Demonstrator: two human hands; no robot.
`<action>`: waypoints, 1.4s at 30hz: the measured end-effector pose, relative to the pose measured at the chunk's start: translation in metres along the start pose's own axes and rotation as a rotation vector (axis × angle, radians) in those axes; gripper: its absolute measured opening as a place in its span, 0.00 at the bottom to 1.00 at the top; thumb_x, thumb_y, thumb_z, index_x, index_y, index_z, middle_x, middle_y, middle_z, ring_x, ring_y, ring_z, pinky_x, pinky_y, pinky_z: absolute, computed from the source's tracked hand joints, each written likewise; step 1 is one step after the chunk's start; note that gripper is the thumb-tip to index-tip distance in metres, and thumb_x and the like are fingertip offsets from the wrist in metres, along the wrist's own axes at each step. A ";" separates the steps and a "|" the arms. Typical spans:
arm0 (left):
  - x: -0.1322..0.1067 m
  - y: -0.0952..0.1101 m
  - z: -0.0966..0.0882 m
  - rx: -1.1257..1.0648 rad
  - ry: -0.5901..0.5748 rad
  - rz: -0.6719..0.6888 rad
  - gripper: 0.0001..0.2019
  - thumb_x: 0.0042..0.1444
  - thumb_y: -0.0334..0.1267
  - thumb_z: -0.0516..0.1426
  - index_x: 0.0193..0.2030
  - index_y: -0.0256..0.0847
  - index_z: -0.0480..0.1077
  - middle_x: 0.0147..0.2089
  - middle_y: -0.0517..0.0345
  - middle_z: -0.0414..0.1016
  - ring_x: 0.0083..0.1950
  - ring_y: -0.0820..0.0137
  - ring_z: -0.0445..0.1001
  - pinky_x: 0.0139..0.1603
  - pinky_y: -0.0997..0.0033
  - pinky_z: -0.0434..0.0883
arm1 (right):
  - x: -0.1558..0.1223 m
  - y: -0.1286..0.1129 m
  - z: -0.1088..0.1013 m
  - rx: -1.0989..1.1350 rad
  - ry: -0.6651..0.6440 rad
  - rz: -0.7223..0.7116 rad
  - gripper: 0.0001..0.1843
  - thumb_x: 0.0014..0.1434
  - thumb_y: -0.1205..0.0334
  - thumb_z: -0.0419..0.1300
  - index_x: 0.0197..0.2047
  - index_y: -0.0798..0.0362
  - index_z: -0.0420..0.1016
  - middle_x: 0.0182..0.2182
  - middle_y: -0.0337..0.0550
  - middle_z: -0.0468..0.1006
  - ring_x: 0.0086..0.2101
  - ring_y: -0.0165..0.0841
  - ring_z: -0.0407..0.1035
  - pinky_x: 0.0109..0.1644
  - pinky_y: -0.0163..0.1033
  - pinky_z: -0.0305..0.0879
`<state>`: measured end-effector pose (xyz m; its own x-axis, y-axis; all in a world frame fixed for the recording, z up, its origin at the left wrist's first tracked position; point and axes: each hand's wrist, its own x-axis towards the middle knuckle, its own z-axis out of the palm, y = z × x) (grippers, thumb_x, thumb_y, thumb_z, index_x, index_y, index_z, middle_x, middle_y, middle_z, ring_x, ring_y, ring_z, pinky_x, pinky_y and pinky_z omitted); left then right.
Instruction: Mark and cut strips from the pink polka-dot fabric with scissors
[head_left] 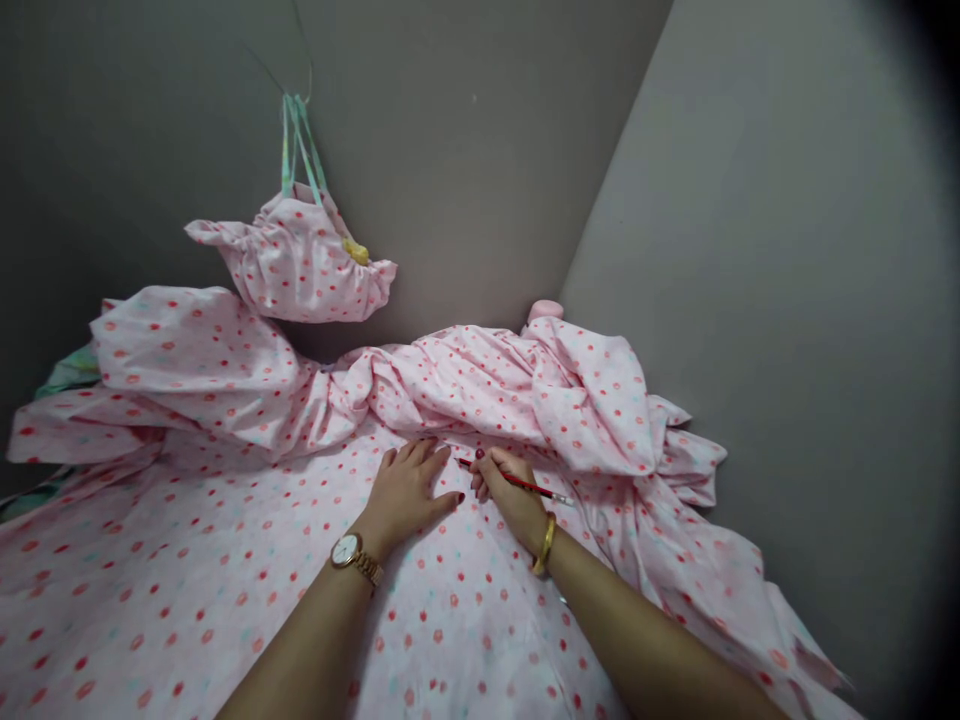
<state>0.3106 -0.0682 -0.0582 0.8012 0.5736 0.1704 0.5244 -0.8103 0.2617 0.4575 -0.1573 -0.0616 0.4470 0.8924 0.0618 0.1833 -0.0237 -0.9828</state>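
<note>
Pink fabric with red and pale dots (285, 560) spreads under both hands. My left hand (409, 490) lies flat on it with the fingers spread, holding nothing. A watch (347, 550) is on that wrist. Just to the right, my right hand (514, 495) grips a red and black pencil (529, 486), its point directed left toward my left fingertips and its white end to the right. I cannot tell whether the point touches the cloth. A gold bangle (546, 545) circles the right wrist.
Bunched folds of the dotted fabric (480, 375) lie beyond the hands. A gathered dotted bag (300, 255) hangs by green straps on the grey wall (450, 150). A small pink object (545, 310) sits behind the folds. Another wall (787, 250) rises at the right.
</note>
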 end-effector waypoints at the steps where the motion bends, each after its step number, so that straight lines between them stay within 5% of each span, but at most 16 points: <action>1: 0.000 0.000 0.000 0.000 0.003 0.001 0.30 0.50 0.55 0.53 0.58 0.47 0.59 0.62 0.51 0.60 0.61 0.58 0.57 0.56 0.52 0.57 | 0.001 0.001 0.001 -0.021 0.001 -0.008 0.17 0.58 0.51 0.51 0.27 0.54 0.68 0.19 0.37 0.70 0.19 0.26 0.64 0.22 0.31 0.60; 26: -0.002 0.003 -0.001 0.020 -0.004 0.003 0.28 0.52 0.54 0.51 0.59 0.48 0.59 0.63 0.50 0.59 0.62 0.58 0.55 0.57 0.53 0.54 | 0.010 0.003 0.003 -0.296 -0.061 -0.066 0.16 0.61 0.55 0.47 0.29 0.52 0.70 0.19 0.35 0.70 0.19 0.26 0.63 0.23 0.30 0.58; 42: -0.003 0.003 0.000 0.037 0.007 0.008 0.28 0.53 0.53 0.50 0.60 0.46 0.57 0.63 0.48 0.59 0.62 0.57 0.55 0.56 0.47 0.54 | -0.016 -0.002 -0.007 -0.363 -0.074 -0.079 0.16 0.61 0.57 0.46 0.26 0.51 0.67 0.17 0.34 0.69 0.19 0.27 0.62 0.24 0.31 0.55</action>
<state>0.3101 -0.0719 -0.0580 0.8034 0.5678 0.1793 0.5284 -0.8187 0.2249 0.4565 -0.1745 -0.0590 0.3571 0.9277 0.1090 0.5187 -0.0999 -0.8491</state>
